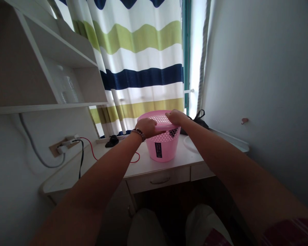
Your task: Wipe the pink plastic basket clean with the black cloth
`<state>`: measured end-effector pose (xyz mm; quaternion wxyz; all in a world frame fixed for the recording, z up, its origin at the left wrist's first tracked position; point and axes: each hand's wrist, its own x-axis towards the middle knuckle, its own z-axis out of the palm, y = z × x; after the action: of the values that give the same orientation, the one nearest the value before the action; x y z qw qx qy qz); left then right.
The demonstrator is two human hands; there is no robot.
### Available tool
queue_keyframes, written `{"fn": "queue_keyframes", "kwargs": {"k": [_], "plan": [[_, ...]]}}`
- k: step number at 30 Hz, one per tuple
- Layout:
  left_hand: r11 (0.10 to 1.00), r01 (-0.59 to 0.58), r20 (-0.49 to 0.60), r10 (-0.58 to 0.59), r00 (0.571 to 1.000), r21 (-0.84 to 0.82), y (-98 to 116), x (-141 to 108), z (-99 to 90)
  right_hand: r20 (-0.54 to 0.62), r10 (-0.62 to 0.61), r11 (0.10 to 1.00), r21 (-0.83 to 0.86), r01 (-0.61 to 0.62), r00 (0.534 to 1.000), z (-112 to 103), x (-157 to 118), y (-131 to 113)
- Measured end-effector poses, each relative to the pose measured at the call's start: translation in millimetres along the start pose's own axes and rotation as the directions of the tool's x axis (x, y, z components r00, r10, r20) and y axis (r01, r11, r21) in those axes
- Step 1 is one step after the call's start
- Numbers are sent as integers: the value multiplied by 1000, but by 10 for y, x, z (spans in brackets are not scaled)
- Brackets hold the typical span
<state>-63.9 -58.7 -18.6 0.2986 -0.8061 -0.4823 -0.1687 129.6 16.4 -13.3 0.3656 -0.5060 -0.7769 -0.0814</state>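
A pink basket point(166, 150) with a perforated upper wall and a dark label stands upright on the white desk point(143, 167). My left hand point(147, 127), a beaded bracelet on its wrist, is closed on the near left part of the basket's rim. On the right part of the rim, my right hand point(176, 118) is closed too, its fingers curled over the edge. The bottom of the basket's inside is hidden from view.
Behind the basket to the right is a black bag point(199, 119), with a whitish round object point(191, 143) before it. A small black item point(112, 141) and a red cable point(91, 147) lie left. A shelf point(74, 82) overhangs the desk's left side; a striped curtain point(143, 78) hangs behind.
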Motion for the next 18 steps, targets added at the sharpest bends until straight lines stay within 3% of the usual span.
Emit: {"fn": "queue_keyframes", "kwargs": {"k": [3, 8, 11, 15, 18], "plan": [[1000, 1, 35, -2, 999, 16, -48, 49, 13, 25, -8, 998, -65, 9, 1000, 3, -85, -159], [1000, 0, 97, -2, 995, 25, -73, 152, 18, 51, -256, 954, -149, 261, 965, 72, -197, -410], [998, -64, 144, 63, 988, -3, -56, 208, -15, 110, -311, 928, -182, 326, 944, 71, -186, -442], [990, -107, 171, 121, 978, -89, -32, 247, -64, 132, -315, 933, -137, 332, 940, 5, -142, -421], [978, -112, 186, 144, 972, -173, -25, 268, -63, 99, -199, 975, -78, 207, 975, -31, -136, -409]]}}
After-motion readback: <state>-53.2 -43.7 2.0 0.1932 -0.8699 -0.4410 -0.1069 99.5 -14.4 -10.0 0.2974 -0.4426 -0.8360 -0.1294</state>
